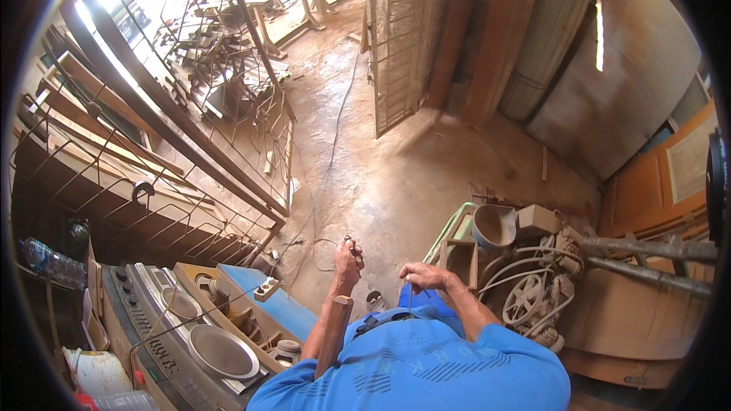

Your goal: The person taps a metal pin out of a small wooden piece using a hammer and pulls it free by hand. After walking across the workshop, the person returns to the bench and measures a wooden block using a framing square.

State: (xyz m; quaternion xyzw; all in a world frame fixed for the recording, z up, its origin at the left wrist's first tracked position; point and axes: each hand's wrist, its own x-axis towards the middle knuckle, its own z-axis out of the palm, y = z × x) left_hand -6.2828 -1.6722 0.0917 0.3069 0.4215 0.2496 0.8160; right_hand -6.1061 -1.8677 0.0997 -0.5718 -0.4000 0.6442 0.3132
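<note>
Left hand and right hand above the floor.
The left's fingers close around a small dark piece; the right's curl inward, though whether around anything cannot be told.

Workshop, likely woodworking | 11 o'clock: scrap-wood pile | 1 o'clock: upright boards | 3 o'clock: panelled wood door

Small item in left hand: partly covered by fingers, too small to identify. Right hand curled, contents unclear. Wooden bar: lower end hidden by blue shirt. Foot partly hidden. Plastic bottle cut by lower edge; panelled door cut by right rim.
</note>
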